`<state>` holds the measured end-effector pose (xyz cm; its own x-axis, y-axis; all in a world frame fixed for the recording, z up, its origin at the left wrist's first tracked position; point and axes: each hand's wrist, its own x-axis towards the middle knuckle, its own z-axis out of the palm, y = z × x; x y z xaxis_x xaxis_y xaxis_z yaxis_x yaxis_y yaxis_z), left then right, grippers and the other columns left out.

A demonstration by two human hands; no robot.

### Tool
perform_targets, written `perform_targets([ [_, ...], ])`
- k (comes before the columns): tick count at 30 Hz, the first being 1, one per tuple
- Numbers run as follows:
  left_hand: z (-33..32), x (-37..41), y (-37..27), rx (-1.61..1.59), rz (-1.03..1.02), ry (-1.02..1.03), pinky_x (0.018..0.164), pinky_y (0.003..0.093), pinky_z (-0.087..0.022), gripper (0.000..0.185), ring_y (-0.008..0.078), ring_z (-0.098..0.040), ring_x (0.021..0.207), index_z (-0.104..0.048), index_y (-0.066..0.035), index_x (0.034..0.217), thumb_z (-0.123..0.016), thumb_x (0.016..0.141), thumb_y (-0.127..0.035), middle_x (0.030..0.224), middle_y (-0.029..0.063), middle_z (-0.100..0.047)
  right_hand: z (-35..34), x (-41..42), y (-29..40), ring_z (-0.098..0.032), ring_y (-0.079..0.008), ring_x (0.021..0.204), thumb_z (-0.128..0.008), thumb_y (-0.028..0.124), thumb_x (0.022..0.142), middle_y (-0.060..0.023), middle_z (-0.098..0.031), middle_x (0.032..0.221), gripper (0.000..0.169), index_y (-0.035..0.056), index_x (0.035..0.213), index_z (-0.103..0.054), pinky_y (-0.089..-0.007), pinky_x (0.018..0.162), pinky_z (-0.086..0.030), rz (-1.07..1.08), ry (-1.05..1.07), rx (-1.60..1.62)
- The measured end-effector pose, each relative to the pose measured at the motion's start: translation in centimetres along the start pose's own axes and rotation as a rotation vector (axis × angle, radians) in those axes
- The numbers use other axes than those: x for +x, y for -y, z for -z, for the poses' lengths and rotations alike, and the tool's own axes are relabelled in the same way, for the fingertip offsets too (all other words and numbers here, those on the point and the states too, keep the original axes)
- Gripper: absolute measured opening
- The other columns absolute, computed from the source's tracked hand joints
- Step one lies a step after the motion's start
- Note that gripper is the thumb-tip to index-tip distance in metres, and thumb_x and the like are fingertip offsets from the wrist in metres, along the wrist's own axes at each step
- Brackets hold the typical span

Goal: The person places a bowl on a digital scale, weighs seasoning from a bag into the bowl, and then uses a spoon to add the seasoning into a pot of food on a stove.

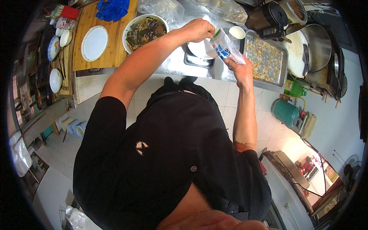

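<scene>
My right hand (241, 70) grips one end of a printed plastic bag (224, 47) with white contents, which slants over the metal counter. At the bag's other end, beside its green strip, my left hand (201, 30) has its fingers closed on the edge; the fingertips are partly hidden. Below the bag stands a white bowl (198, 51) on a digital kitchen scale (199, 61), partly covered by bowl and bag. To the left of my left hand is a white tub (125, 38) of dark, wet food pieces. A small white cup (237, 32) stands right of the bag.
A metal tray (284, 67) with scattered brown bits lies at the right, near a large metal pot (317, 47). On the left are a wooden board (115, 54), a white round lid (95, 43) and a blue cloth or bag (112, 10). A green gas cylinder (285, 111) stands on the floor.
</scene>
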<state>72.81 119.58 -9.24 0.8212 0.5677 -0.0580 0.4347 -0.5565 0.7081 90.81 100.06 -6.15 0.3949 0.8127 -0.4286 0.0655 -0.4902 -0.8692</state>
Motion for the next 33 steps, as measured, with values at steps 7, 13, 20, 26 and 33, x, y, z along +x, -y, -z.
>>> perform_targets([
  [7, 0.1, 0.1, 0.0, -0.014, 0.029, -0.008, 0.069, 0.0418, -0.052, 0.012, 0.0300, -0.068, 0.072, -0.076, -0.010, 0.095, -0.073, 0.088, -0.020, 0.081, 0.0135, -0.072, -0.2, -0.1, 0.5, -0.066, -0.0157, 0.091, -0.081, 0.005, 0.080, -0.0076, -0.073, 0.102, 0.039, -0.0027, 0.116, -0.069, -0.0295, 0.083, -0.051, 0.006, -0.004, 0.002],
  [13, -0.1, 0.1, 0.7, 0.004, -0.010, -0.030, 0.069, 0.0421, -0.052, 0.012, 0.0298, -0.068, 0.073, -0.077, -0.010, 0.096, -0.073, 0.088, -0.019, 0.079, 0.0135, -0.072, -0.3, 0.2, 0.7, -0.065, -0.0151, 0.090, -0.081, 0.004, 0.080, -0.0071, -0.073, 0.101, 0.039, -0.0027, 0.117, -0.069, -0.0293, 0.082, -0.051, 0.005, -0.005, -0.003],
  [20, -0.3, -0.2, 0.6, -0.008, 0.035, -0.033, 0.072, 0.0420, -0.053, 0.013, 0.0300, -0.069, 0.076, -0.077, -0.010, 0.096, -0.073, 0.087, -0.019, 0.083, 0.0145, -0.073, -0.2, 0.8, 0.1, -0.067, -0.0161, 0.088, -0.083, 0.008, 0.080, -0.0085, -0.073, 0.102, 0.037, -0.0014, 0.114, -0.069, -0.0297, 0.080, -0.052, 0.042, -0.011, 0.005],
  [26, -0.3, -0.3, 0.3, -0.030, 0.068, -0.023, 0.074, 0.0419, -0.053, 0.013, 0.0310, -0.069, 0.077, -0.076, -0.008, 0.094, -0.072, 0.088, -0.018, 0.083, 0.0153, -0.072, -0.5, -0.1, 0.0, -0.067, -0.0163, 0.089, -0.083, 0.007, 0.080, -0.0099, -0.074, 0.102, 0.040, -0.0034, 0.116, -0.069, -0.0301, 0.081, -0.052, 0.042, -0.052, -0.019],
  [33, -0.1, -0.2, 0.4, -0.023, 0.083, -0.006, 0.074, 0.0422, -0.053, 0.014, 0.0319, -0.070, 0.079, -0.077, -0.009, 0.097, -0.072, 0.088, -0.019, 0.085, 0.0159, -0.072, -0.6, 0.0, 1.6, -0.067, -0.0174, 0.091, -0.083, 0.005, 0.081, -0.0113, -0.075, 0.103, 0.042, -0.0056, 0.118, -0.068, -0.0300, 0.084, -0.051, 0.005, -0.044, -0.009],
])
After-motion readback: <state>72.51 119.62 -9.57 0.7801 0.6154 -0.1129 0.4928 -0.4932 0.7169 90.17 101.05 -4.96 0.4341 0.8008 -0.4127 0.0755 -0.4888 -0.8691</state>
